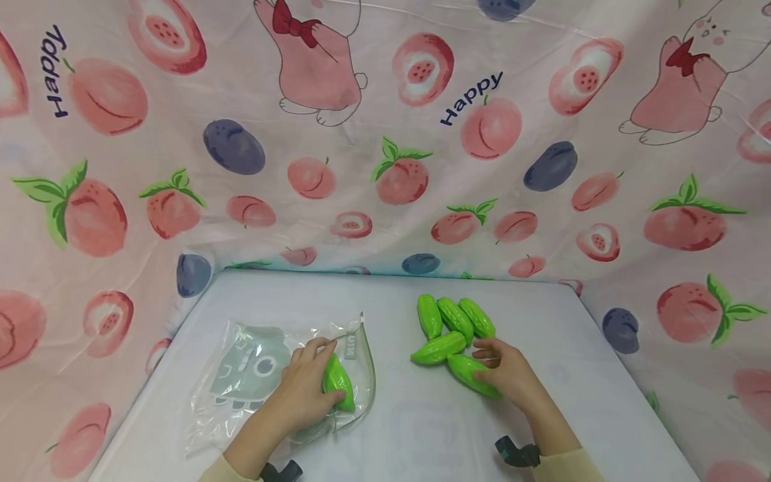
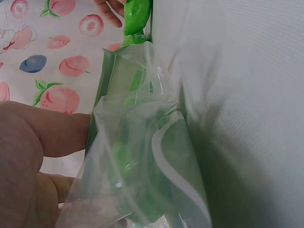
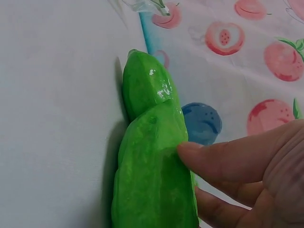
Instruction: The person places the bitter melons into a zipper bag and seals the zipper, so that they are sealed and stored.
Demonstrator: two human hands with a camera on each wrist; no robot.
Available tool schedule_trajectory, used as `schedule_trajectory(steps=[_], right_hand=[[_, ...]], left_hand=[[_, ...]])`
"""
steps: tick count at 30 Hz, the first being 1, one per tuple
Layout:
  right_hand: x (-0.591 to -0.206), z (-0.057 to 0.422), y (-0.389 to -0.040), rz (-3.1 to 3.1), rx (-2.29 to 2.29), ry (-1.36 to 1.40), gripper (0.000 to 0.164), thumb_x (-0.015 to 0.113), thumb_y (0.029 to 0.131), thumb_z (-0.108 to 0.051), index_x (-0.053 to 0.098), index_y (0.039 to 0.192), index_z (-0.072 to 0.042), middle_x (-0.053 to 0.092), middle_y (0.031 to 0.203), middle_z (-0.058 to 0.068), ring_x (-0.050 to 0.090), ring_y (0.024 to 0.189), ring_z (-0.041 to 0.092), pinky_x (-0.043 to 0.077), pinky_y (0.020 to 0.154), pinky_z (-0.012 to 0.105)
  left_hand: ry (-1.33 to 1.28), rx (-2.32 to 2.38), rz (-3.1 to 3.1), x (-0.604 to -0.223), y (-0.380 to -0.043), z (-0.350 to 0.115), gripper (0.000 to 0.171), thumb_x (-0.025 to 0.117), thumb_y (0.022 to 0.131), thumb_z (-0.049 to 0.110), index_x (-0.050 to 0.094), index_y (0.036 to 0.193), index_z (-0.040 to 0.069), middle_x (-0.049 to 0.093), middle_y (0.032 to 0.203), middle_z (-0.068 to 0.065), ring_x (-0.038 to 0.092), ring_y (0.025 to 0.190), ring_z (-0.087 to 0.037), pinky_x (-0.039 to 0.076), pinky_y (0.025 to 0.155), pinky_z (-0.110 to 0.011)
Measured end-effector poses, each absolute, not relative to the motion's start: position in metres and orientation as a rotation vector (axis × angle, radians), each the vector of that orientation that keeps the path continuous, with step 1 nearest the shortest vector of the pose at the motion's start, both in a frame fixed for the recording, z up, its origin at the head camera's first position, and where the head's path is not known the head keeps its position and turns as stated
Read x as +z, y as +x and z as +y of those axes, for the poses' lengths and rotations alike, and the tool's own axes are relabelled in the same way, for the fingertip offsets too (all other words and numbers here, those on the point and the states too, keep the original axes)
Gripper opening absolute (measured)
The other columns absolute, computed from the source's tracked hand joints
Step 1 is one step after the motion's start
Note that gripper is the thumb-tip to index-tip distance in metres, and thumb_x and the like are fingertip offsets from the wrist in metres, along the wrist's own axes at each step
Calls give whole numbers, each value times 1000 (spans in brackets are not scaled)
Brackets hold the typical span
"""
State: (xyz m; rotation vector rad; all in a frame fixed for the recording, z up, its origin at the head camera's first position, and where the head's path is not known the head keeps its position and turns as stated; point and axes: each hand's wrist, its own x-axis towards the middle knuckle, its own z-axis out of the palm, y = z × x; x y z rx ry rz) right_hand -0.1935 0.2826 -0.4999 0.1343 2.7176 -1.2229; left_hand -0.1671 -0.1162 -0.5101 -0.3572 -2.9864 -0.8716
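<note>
Left hand (image 1: 304,388) curled on clear bag (image 1: 253,361) near mouth, green gourd (image 1: 340,385) inside. Right hand (image 1: 512,375) thumb touching nearest gourd (image 1: 465,370) of five on white table (image 1: 409,428); fingers' clamp, can't tell.

L hnd (image 1: 304,385), R hnd (image 1: 506,375) apart (bare)

A white table (image 1: 397,428) bears a clear bag (image 1: 265,358) and five green vegetables (image 1: 438,349).

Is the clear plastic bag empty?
Not empty: the bag holds a green piece, visible through its clear plastic in the left wrist view.
</note>
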Motion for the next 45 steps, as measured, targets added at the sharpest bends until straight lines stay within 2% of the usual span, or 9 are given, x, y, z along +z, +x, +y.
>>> schedule_trajectory(steps=[5, 15, 22, 33, 39, 45], right_hand=[[-500, 284, -191, 2745, -1156, 123, 61, 85, 87, -4, 63, 144, -3, 74, 134, 15, 69, 124, 37, 57, 103, 57], [-500, 286, -185, 2706, -1201, 156, 60, 85, 88, -10, 63, 144, -5, 75, 130, 11, 69, 120, 31, 60, 96, 52], [-499, 282, -184, 2683, -1223, 164, 62, 86, 88, -13, 63, 145, -6, 75, 129, 12, 70, 117, 31, 61, 93, 50], [-497, 275, -180, 2597, -1347, 135, 62, 87, 87, -12, 64, 144, -8, 75, 127, 14, 72, 112, 27, 63, 83, 39], [-494, 268, -178, 2530, -1425, 125, 61, 86, 87, -10, 64, 143, -8, 73, 127, 15, 71, 107, 24, 62, 77, 37], [-494, 261, -176, 2478, -1462, 119, 60, 85, 86, -9, 65, 142, -7, 73, 127, 15, 71, 105, 23, 62, 76, 37]], left_hand=[[-361, -859, -2989, -511, -167, -116, 93, 91, 83, 35, 48, 161, 8, 46, 162, -10, 47, 141, -37, 48, 107, -67], [-364, -875, -2993, -510, -166, -115, 93, 91, 84, 34, 48, 161, 8, 45, 163, -11, 47, 141, -36, 48, 108, -67], [-364, -871, -2997, -509, -166, -115, 92, 90, 84, 35, 48, 162, 9, 46, 163, -11, 48, 140, -36, 49, 107, -67], [-369, -867, -2992, -511, -167, -115, 93, 91, 83, 35, 48, 161, 8, 46, 162, -11, 48, 140, -37, 48, 107, -67], [-369, -865, -2989, -512, -167, -115, 93, 91, 83, 35, 48, 161, 8, 46, 162, -10, 48, 140, -36, 48, 107, -66], [-365, -868, -2990, -512, -167, -115, 93, 91, 83, 35, 48, 161, 8, 46, 161, -9, 48, 140, -36, 48, 107, -66]])
